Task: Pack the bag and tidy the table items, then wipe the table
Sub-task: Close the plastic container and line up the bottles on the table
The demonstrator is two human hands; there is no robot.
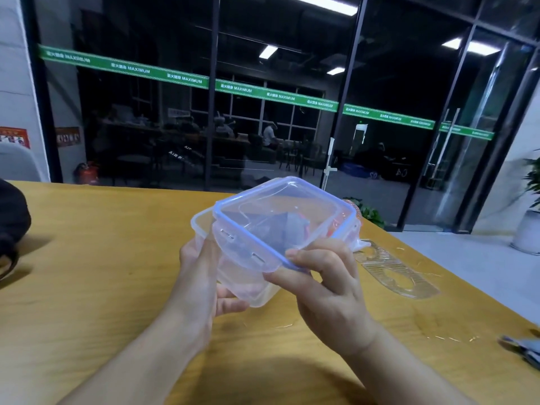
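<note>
Lying at the far left edge of the table (pixel 87 258), a dark bag (pixel 11 217) sat only partly in view, well apart from everything else; judging by the task, it waited there to be packed.

Near the middle, both hands were raised above the table. The left hand (pixel 201 276) cupped a clear plastic box (pixel 248 285) from below and from its left wall, fingers wrapped under the base, probably to steady it while its cover went on. The right hand (pixel 327 282) pinched the near corner of the lid (pixel 280 217), thumb under and fingers over the blue-rimmed edge. The lid was tilted and skewed across the box mouth, not yet seated, its clip flap hanging loose at the near side; that slant suggested it was being lined up for closing. Whether anything lay inside the box could not be told, since blue and red shapes seen through the plastic might have been behind it.

To the right, a clear stencil ruler (pixel 394 273) lay flat on the table, with a crumpled white plastic piece (pixel 359 244) just beyond its far end. At the right edge a grey item (pixel 526 350) was cut off by the frame.

Behind the table, a green band (pixel 187 78) across the glass wall repeated "MAXIMUM" beside Chinese characters too small to read.
</note>
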